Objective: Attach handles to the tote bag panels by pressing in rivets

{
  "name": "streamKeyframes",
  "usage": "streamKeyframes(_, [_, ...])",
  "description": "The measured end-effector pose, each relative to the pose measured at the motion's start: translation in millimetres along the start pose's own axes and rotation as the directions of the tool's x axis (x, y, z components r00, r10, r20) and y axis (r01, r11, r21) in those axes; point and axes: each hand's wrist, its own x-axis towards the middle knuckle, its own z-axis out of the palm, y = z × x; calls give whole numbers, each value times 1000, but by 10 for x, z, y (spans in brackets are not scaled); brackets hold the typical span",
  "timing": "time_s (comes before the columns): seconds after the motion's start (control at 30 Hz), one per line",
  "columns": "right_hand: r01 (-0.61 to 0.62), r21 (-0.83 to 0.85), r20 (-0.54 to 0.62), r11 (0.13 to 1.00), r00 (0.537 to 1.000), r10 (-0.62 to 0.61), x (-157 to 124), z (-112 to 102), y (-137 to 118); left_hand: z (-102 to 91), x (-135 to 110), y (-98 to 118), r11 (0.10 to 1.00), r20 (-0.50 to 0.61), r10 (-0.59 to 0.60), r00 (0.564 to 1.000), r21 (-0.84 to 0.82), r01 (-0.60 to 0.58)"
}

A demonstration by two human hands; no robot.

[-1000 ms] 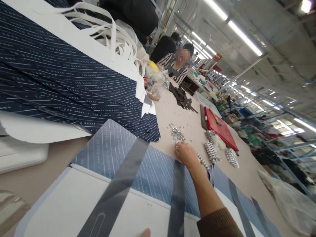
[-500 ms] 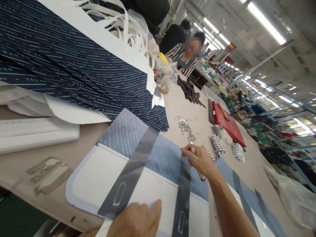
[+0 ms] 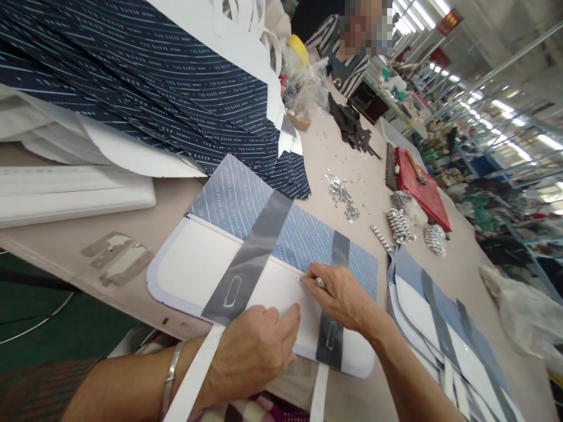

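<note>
A flat panel (image 3: 185, 252), striped blue at the top and white below, lies at an angle before me with two dark grey strips (image 3: 257, 246) across it. Each strip has a stitched slot outline near its lower end. My left hand (image 3: 257, 346) grips the panel's near edge, fingers curled and index finger stretched over the white part; its fingertips are partly hidden. A white strap (image 3: 197, 375) hangs beside its wrist. My right hand (image 3: 338, 296) pinches a slim white pen-like tool (image 3: 320, 283), its fingertips at the white part between the strips.
Dark navy striped pieces (image 3: 176, 94) are piled at the left, above a white padded block (image 3: 74, 193). Small silver bits (image 3: 341, 193) lie beyond the panel. More blue-and-white panels (image 3: 422, 305) are stacked at right. A red pad (image 3: 422, 187) lies farther off, and a person (image 3: 343, 58) sits opposite.
My right hand has moved from the striped part near the top of the right strip down onto the white part, nearer my left hand. The view has shifted, showing more of my left forearm.
</note>
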Motion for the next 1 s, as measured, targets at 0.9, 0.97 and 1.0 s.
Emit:
streamKeyframes(0.9, [177,-518,374,837,927,36,494,-292,-308,-125,-222,5,914,-68,286,956,-279,-293])
streamKeyframes(0.97, [162,-504,364,849,931,38,478,-295,-288,-146,-398,22,863,-30,345,938,-383,-330])
streamKeyframes(1.0, [152,-496,355,855,934,41,464,-297,-280,-149,-507,17,854,5,351,936,-412,-318])
